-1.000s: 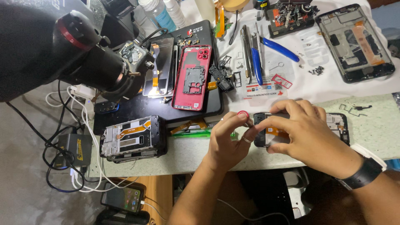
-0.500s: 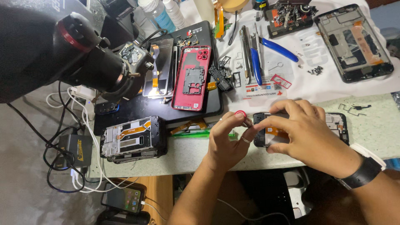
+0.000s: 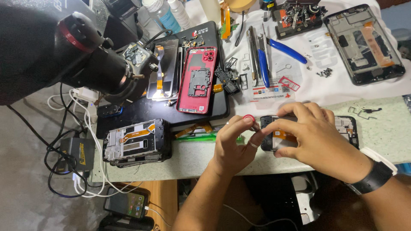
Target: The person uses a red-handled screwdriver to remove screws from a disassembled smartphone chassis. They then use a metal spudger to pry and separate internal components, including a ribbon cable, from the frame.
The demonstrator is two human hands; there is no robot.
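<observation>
I see the opened phone (image 3: 342,128) lying at the desk's (image 3: 385,141) near right edge, back off, insides exposed. Right hand (image 3: 319,139) grip clamped on its left end; left hand (image 3: 233,143) pinches a red-capped tool (image 3: 248,118) beside it. Judged mid-disassembly; reassembly remains.

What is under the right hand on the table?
An opened phone lies under the right hand; its orange strip shows between the fingers. Its middle is covered.

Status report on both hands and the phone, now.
Left hand pinches a small red-capped tool. Right hand grips the opened black phone with orange flex cable. Green plastic strip lies beside the left hand.
</observation>
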